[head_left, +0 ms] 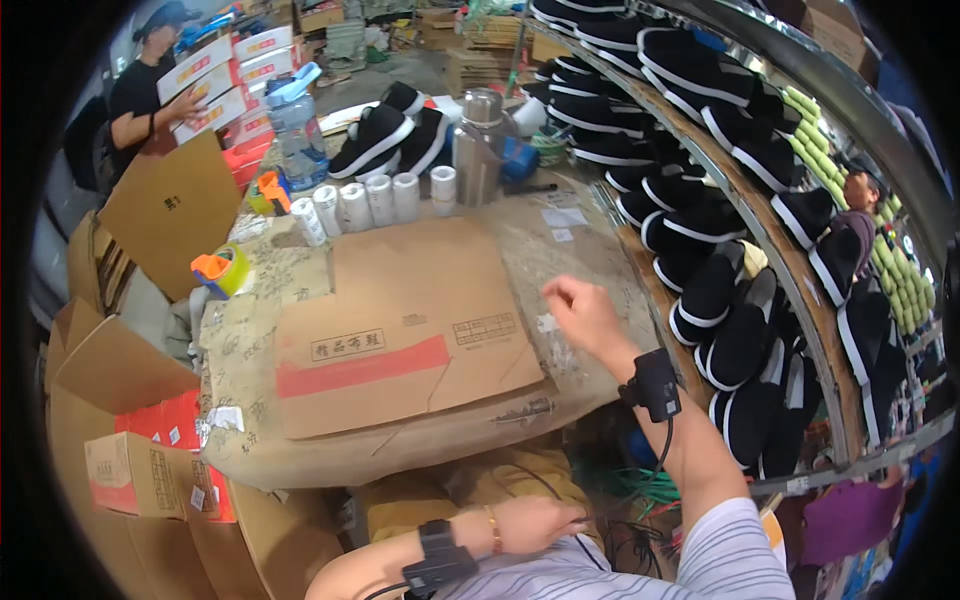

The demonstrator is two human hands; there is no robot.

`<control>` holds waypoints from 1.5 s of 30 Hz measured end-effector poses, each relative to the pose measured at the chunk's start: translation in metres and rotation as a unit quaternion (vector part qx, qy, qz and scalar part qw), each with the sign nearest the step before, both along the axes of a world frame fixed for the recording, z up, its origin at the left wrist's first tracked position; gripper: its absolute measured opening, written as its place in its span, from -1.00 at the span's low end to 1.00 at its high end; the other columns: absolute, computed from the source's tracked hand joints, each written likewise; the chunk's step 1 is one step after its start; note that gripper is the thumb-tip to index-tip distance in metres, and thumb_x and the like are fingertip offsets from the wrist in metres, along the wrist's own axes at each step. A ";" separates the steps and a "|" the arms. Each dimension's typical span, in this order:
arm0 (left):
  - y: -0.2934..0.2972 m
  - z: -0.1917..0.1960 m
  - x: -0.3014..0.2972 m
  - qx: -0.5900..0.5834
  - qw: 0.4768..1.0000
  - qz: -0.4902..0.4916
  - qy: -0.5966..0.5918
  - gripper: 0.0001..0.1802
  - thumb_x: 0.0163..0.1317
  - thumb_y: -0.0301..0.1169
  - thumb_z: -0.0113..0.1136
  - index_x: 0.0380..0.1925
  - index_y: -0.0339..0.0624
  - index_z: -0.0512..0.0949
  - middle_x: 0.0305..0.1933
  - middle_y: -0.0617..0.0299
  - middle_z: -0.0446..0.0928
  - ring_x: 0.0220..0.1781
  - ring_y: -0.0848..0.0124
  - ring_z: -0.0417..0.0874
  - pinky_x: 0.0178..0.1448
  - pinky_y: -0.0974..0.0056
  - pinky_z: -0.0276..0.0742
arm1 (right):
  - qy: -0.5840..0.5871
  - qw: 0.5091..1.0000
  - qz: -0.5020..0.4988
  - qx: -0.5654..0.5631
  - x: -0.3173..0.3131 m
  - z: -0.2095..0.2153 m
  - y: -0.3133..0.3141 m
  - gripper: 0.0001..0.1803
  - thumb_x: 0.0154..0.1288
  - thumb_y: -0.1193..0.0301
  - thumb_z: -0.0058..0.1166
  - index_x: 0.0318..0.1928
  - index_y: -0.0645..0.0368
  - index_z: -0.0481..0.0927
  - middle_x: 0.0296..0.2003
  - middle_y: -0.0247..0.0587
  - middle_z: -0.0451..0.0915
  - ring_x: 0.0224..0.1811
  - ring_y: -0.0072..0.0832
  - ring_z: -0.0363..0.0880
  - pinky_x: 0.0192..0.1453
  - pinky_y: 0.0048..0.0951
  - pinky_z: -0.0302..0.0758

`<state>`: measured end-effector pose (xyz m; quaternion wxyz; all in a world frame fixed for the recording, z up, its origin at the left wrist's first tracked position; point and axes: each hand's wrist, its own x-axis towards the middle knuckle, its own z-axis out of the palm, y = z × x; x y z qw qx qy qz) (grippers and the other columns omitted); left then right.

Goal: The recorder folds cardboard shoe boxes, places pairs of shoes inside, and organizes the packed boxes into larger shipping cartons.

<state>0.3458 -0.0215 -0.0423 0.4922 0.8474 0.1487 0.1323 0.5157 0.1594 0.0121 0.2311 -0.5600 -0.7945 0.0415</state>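
My right hand (585, 315) hovers over the right part of the covered table (590, 240), its fingers curled in and nothing visible in them. Low at my lap, my left hand (535, 522) has its fingers drawn together; whether they pinch something is too small to make out. Black cables (630, 545) run beside its fingertips. Between my hands and the far side of the table lies a flat brown cardboard sheet (430, 270) with a red band, touched by neither hand. Both wrists wear black strapped devices, the right one (655, 385) with a cable.
Several white label rolls (380, 200), a steel flask (480, 150), a water bottle (297, 130) and tape dispensers (222, 268) line the table's far and left sides. Black shoes (700, 210) fill the rack at right. Open cartons (120, 360) stand left. A person (150, 90) holds boxes.
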 end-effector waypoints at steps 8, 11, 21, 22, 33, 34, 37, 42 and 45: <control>0.015 0.022 -0.025 -0.247 0.903 0.248 -0.251 -0.17 0.20 -0.26 0.26 0.38 -0.10 0.02 0.30 0.12 0.26 0.29 0.16 0.34 0.28 0.03 0.30 | -0.233 0.913 0.254 0.218 -0.102 0.040 0.013 -0.82 0.11 0.34 0.06 -0.34 0.11 0.66 -0.42 -0.23 0.64 -0.32 -0.39 0.55 -0.21 -0.33 0.41; 0.037 0.072 -0.010 -0.490 0.728 0.275 -0.393 -0.23 0.25 -0.32 0.21 0.36 -0.10 0.03 0.28 0.12 0.27 0.29 0.24 0.35 0.29 0.00 0.30 | -0.420 0.789 0.306 0.327 -0.102 0.019 0.023 -0.87 0.03 0.31 0.08 -0.43 0.01 0.65 -0.48 -0.31 0.59 -0.33 -0.39 0.50 -0.18 -0.33 0.36; 0.044 0.038 -0.003 -0.505 0.598 0.370 -0.500 -0.64 0.28 -0.48 0.16 0.06 -0.30 0.39 -0.02 0.21 0.52 -0.03 0.41 0.55 0.08 0.26 0.48 | -0.182 0.945 0.241 0.125 -0.150 0.018 0.020 -0.87 0.00 0.37 0.17 -0.39 0.07 0.68 -0.42 -0.28 0.65 -0.34 -0.36 0.59 -0.23 -0.29 0.42; 0.047 0.037 -0.003 -0.492 0.611 0.363 -0.503 -0.60 0.24 -0.48 0.21 0.06 -0.29 0.39 -0.05 0.24 0.50 -0.07 0.46 0.53 0.04 0.32 0.47 | -0.010 0.969 0.247 0.026 -0.150 0.022 0.020 -0.87 0.03 0.40 0.17 -0.36 0.11 0.67 -0.42 -0.29 0.65 -0.41 -0.43 0.57 -0.30 -0.35 0.43; 0.052 0.045 -0.021 -0.397 0.713 0.378 -0.437 -0.46 0.16 -0.48 0.31 0.11 -0.34 0.32 0.00 0.18 0.48 0.04 0.47 0.49 0.09 0.33 0.45 | 0.585 0.734 0.218 -0.268 -0.141 0.065 0.005 -0.92 0.29 0.49 0.05 -0.26 0.21 0.57 -0.57 -0.48 0.45 -0.55 -0.76 0.32 -0.48 -0.63 0.26; 0.051 0.045 -0.022 -0.398 0.708 0.387 -0.437 -0.46 0.16 -0.48 0.31 0.11 -0.34 0.32 0.00 0.18 0.48 0.04 0.47 0.49 0.09 0.33 0.45 | 0.671 0.627 0.263 -0.295 -0.140 0.065 0.005 -0.93 0.29 0.46 0.07 -0.29 0.19 0.58 -0.57 -0.51 0.45 -0.54 -0.77 0.31 -0.47 -0.65 0.24; 0.057 0.048 -0.029 -0.438 0.723 0.341 -0.411 -0.38 0.15 -0.49 0.31 0.17 -0.33 0.26 0.07 0.15 0.44 0.12 0.42 0.47 0.15 0.32 0.45 | 0.750 0.476 0.311 -0.338 -0.126 0.068 0.001 -0.90 0.29 0.42 0.09 -0.34 0.17 0.57 -0.53 -0.54 0.46 -0.53 -0.76 0.30 -0.45 -0.67 0.23; 0.087 0.011 -0.079 -0.462 0.738 0.267 -0.413 -0.30 0.08 -0.47 0.34 0.23 -0.15 0.25 0.14 0.10 0.41 0.22 0.32 0.43 0.22 0.23 0.43 | 0.515 0.795 0.217 -0.234 -0.128 0.053 -0.054 -0.85 0.24 0.38 0.14 -0.33 0.21 0.57 -0.50 -0.40 0.51 -0.46 -0.60 0.46 -0.30 -0.51 0.42; 0.099 -0.007 -0.103 -0.304 0.765 0.483 -0.297 -0.34 0.06 -0.49 0.33 0.19 -0.08 0.30 0.10 0.10 0.44 0.18 0.28 0.46 0.19 0.20 0.45 | 0.303 0.885 0.325 -0.140 -0.158 0.044 -0.107 -0.65 0.12 0.28 0.27 -0.16 0.23 0.54 -0.36 -0.21 0.53 -0.26 -0.34 0.56 -0.07 -0.37 0.50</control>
